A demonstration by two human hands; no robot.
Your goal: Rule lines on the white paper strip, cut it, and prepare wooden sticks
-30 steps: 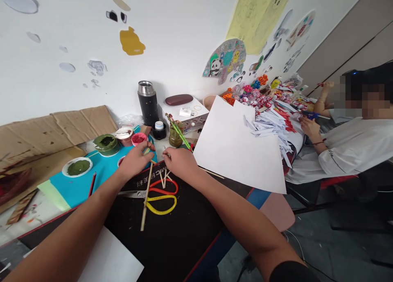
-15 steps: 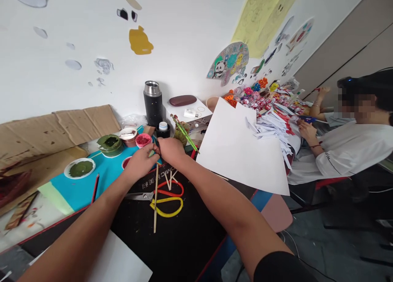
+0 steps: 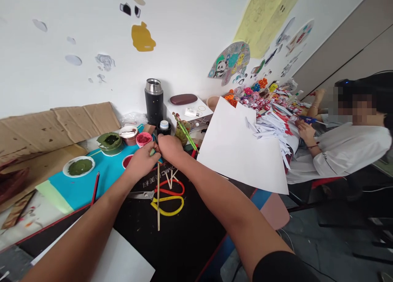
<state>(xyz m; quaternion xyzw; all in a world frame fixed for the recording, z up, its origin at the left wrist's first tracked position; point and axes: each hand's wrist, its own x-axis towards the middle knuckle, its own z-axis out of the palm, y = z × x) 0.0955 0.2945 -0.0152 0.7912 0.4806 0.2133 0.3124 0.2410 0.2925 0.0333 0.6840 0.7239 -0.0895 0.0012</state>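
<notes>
My left hand (image 3: 140, 161) and my right hand (image 3: 169, 147) meet over the black table (image 3: 184, 241), fingers pinched together at the top end of a long thin wooden stick (image 3: 158, 200) that hangs down from them. Both hands are closed on that end. Beneath the stick lie scissors with red and yellow handles (image 3: 167, 196) and a few short stick pieces (image 3: 170, 178). What exactly sits between the fingertips is hidden.
Green paint pots (image 3: 108, 142), a red paint cup (image 3: 143, 138), a plate of green paint (image 3: 79, 166), a black thermos (image 3: 154, 101) and a brush jar (image 3: 183, 131) stand behind. A white sheet (image 3: 242, 151) lies right. Another person (image 3: 344, 146) sits far right, cutting paper.
My right hand moved left to join my left hand at the stick's top end. The stick swung from slanted to nearly vertical. The view shifted slightly.
</notes>
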